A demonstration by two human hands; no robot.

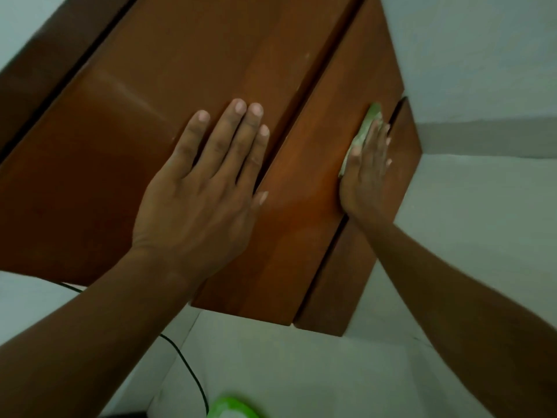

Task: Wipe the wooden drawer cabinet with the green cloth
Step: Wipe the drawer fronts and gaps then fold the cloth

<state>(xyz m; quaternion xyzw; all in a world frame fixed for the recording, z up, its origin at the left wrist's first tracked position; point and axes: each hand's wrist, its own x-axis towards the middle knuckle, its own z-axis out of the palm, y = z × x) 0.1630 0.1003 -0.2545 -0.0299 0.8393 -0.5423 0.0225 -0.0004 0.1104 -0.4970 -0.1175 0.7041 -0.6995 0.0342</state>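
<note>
The wooden drawer cabinet (pixel 187 70) is seen from above, its long panels and the dark seams between them running away from the person. The left hand (pixel 202 188) lies flat on the cabinet's broad panel, fingers straight and spread, holding nothing. It looks like a brace rather than a working hand.

The right hand (pixel 364 176) is further across the cabinet, on the narrower panel next to the broad one and close to the next seam. Its fingers are straight and pressed flat, with the green cloth (pixel 366 125) pinned between palm and wood rather than gripped. The cloth shows as a folded strip past the fingertips and along the thumb side. The rest is hidden under the hand.

What matters for the next stroke is direction. The cloth sits roughly midway along this panel, and the panel's long axis lines up with the fingers, so a wipe would most likely slide along the seam, either toward the cabinet's far end or back to its near edge. The right hand alone has the cloth, and the panel's near stretch lies on its wrist side.

A black cable (pixel 193 375) trails on the floor off the cabinet's near corner — beside it is a green-and-white object (pixel 232 408), too cut off to identify
</note>
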